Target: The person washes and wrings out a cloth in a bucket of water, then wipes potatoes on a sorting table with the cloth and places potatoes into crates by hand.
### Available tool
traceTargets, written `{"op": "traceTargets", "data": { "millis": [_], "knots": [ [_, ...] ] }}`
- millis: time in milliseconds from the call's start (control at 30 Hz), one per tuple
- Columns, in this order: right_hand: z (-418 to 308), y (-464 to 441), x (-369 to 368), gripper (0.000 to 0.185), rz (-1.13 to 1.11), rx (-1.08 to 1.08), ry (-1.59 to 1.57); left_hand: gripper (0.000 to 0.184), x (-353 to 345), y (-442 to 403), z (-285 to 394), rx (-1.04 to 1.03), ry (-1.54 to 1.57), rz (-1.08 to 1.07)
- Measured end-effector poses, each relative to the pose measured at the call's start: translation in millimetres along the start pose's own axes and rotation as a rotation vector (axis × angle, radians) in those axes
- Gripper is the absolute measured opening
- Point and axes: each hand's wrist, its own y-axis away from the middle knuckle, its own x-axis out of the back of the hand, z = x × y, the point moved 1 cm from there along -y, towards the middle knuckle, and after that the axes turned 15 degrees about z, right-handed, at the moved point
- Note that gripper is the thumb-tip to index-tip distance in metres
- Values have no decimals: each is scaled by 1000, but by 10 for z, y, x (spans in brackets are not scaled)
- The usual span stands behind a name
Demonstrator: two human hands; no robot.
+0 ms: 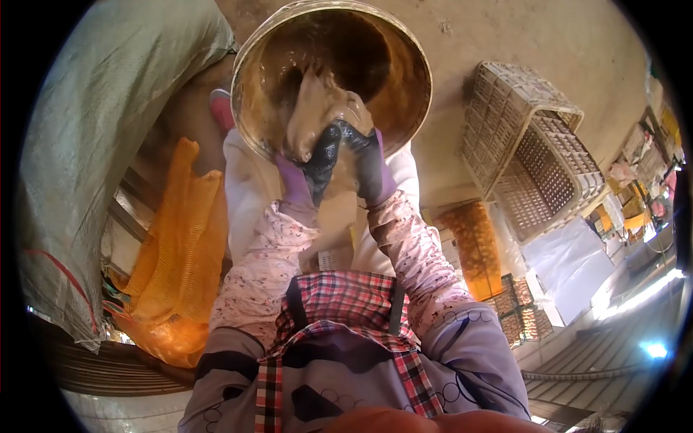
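Note:
A round bucket (244, 108) with a pale rim and a brown, wet inside stands at the top middle. Over its near side, both my hands, in black and purple gloves, grip a wet, mud-coloured, limp mass (314, 112) whose nature I cannot make out. My left hand (321, 166) is closed on its lower left part, and my right hand (366, 159) is closed on its lower right part. The two hands nearly touch at the thumbs. The far end of the mass reaches into the bucket, where brown liquid shows.
Plastic crates (516, 144) lie at the right on the floor (447, 43). An orange mesh bag (180, 252) lies at the left beside a large grey-green sack (94, 123). A filled orange net bag (473, 249) is at the lower right.

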Motion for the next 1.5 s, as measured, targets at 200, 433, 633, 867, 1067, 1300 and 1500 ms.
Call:
{"op": "traceTargets", "data": {
  "millis": [200, 433, 633, 867, 1067, 1300, 1500],
  "knots": [
    [-80, -378, 316, 35, -340, 265, 341, 27, -21, -243, 200, -541, -589, -282],
    [-15, -1026, 288, 37, 193, 859, 1211, 31, 271, -948, -179, 55, -212, 86],
    [1465, -2330, 955, 39, -28, 526, 1406, 39, 358, -1000, -114, 246, -214, 192],
    [550, -1473, 47, 29, 256, 373, 1545, 33, 514, -1037, -231, 283, -253, 157],
    [282, -1256, 182, 47, 134, 764, 1160, 37, 466, -1005, -181, 237, -273, 41],
    [-99, 73, 93, 69, -479, 521, 490, 42, 264, -1232, -53, 351, -5, -81],
    [-356, 300, 134, 57, -158, 44, 128, 43, 234, -844, 27, 75, -220, -403]
  ]
}}
